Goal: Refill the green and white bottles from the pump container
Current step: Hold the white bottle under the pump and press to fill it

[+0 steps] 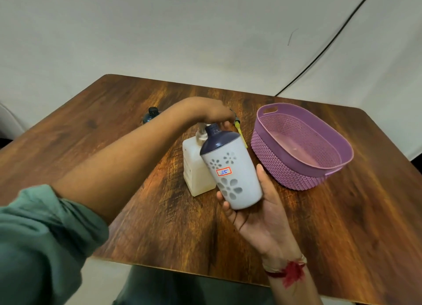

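Head view is taken up by a wooden desk [342, 224], on which the pump container [196, 174], a pale squarish jug, is stood near the middle. The white bottle [233, 174], flower-patterned with a dark domed shoulder and an uncapped neck, is held off the desk by the right hand [258, 211], fingers and thumb being curled round its lower body. It is tilted so that the neck is brought just beside the pump spout. The left hand [212, 111] is laid over the pump head; because of blur, it cannot be told whether the head is gripped or only pressed. The bottle is judged to be light, stiff plastic with a smooth and possibly slippery wall, so a hold low on the body, as seen, is thought sound, though more weight is to be expected as it is filled. The narrow neck is judged to be easily missed by the spout, and spilled liquid would make the wall slicker. A purple basket [285, 174] is stood to the right of both, apart from the container, and a dark capped bottle [149, 115] is seen at the far left, partly hidden by the forearm
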